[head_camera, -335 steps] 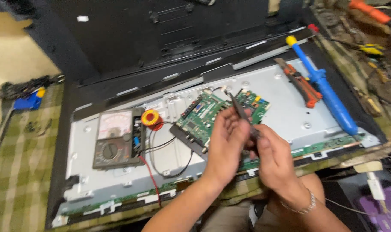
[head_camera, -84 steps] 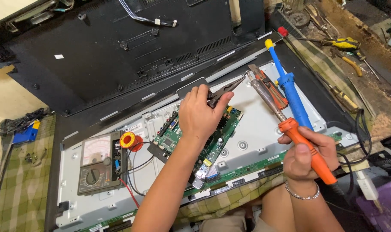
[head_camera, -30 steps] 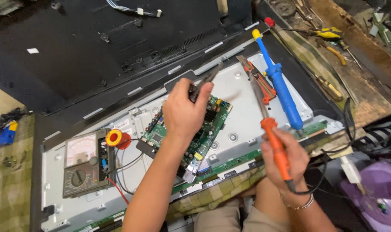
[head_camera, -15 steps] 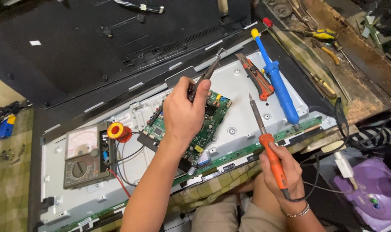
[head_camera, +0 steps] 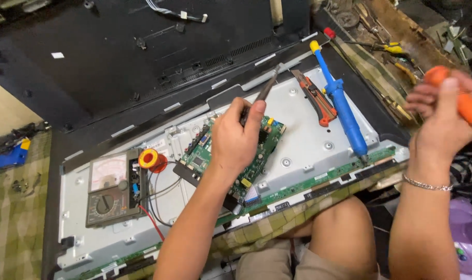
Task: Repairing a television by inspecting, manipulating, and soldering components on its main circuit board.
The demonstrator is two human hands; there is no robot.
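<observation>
Circuit board (head_camera: 249,155), green, lies on the grey metal back panel (head_camera: 308,150) of an opened flat screen, roughly at the panel's centre. My left hand (head_camera: 238,142) rests on top of the board, covering much of it, with fingers closed around a slim metal tool (head_camera: 264,91) that angles up and away toward the panel's far edge. My right hand (head_camera: 443,116) is raised off to the right, well apart from the board, gripping an orange-handled screwdriver (head_camera: 461,98); its shaft runs out of view.

Right of the board, on the same panel, lie a red utility knife (head_camera: 315,98) and, just beside it, a blue soldering iron (head_camera: 342,106) with a yellow end. Left of the board sit a small spool with yellow and red sides (head_camera: 151,159) and an analog multimeter (head_camera: 111,186), whose red and black leads (head_camera: 153,207) curl across the panel between meter and board. The black rear cover (head_camera: 122,62) lies beyond the panel. A checked cloth (head_camera: 18,218) covers the table at left, and more hand tools (head_camera: 396,52) lie at upper right.
</observation>
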